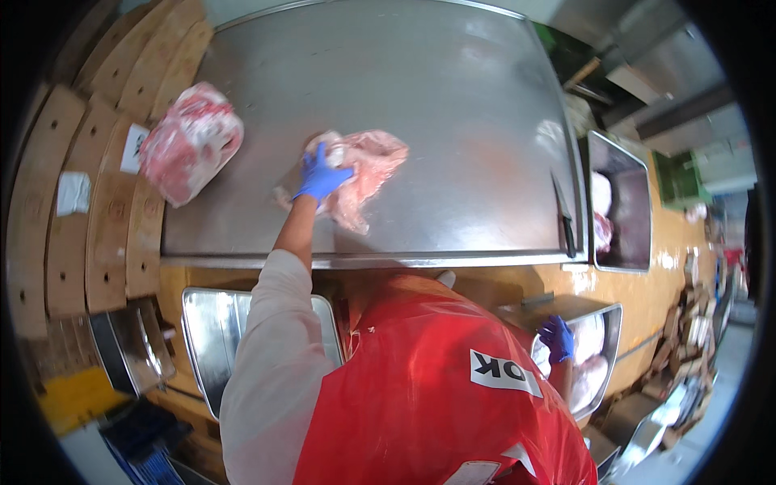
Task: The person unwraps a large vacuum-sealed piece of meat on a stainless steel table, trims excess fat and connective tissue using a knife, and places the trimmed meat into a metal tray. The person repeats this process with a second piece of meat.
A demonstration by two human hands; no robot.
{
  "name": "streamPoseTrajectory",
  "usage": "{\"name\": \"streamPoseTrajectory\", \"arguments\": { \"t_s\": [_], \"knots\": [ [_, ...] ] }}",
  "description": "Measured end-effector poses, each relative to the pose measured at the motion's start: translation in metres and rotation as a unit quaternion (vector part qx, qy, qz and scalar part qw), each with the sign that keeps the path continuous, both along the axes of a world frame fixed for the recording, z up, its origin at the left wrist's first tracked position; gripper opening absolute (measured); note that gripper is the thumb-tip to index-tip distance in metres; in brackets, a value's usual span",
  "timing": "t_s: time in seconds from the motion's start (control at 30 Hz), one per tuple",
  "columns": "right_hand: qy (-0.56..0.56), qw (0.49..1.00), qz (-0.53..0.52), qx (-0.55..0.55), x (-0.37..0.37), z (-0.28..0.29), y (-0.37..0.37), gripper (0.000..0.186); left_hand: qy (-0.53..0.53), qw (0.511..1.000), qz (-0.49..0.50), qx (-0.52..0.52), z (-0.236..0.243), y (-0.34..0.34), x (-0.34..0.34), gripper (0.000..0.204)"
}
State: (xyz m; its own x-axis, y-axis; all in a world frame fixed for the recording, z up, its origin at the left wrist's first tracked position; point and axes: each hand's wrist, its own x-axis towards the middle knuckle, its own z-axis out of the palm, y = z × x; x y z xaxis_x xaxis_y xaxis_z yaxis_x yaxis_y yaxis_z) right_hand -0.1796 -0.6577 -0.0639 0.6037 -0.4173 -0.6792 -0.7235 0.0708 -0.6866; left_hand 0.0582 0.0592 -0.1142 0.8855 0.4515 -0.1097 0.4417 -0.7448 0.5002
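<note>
My left hand point(322, 171), in a blue glove, is closed on a pale pink, loose, flattened piece of meat trimming point(373, 158) on the steel table point(453, 73). To its left, a large raw cut of meat point(190, 141) lies at the table's edge. A black-handled knife point(566, 222) rests along the table's right side. My right hand point(556, 335), also gloved in blue, is held open over a steel tub point(613, 319) at the lower right, which contains pale meat pieces point(588, 376).
Cardboard boxes point(69, 218) are stacked along the left. A steel tub point(647, 202) with meat stands right of the table. Another steel tub point(206, 323) sits below the table at left. A green crate point(679, 178) and more cartons point(679, 347) are at far right.
</note>
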Motion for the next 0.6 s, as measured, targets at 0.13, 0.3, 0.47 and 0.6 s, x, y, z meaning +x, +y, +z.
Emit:
{"name": "streamPoseTrajectory", "arguments": {
  "t_s": [0.13,0.3,0.47,0.6],
  "knots": [
    [0.003,0.999,-0.039,-0.007,-0.049,0.010,0.024,0.036,-0.006,0.994,-0.080,-0.068,0.001,-0.012,-0.001,0.107],
    [-0.022,0.997,-0.077,0.018,-0.063,0.015,0.073,0.032,-0.051,0.997,-0.050,0.014,-0.047,-0.024,-0.008,0.087],
    [-0.026,0.995,-0.017,-0.090,-0.116,0.006,0.089,0.040,0.088,0.871,-0.061,-0.480,-0.016,-0.088,0.000,0.064],
    [-0.041,0.990,-0.019,-0.137,-0.170,0.047,0.109,0.045,0.228,0.769,-0.078,-0.592,0.022,-0.132,-0.004,0.050]
  ]
}}
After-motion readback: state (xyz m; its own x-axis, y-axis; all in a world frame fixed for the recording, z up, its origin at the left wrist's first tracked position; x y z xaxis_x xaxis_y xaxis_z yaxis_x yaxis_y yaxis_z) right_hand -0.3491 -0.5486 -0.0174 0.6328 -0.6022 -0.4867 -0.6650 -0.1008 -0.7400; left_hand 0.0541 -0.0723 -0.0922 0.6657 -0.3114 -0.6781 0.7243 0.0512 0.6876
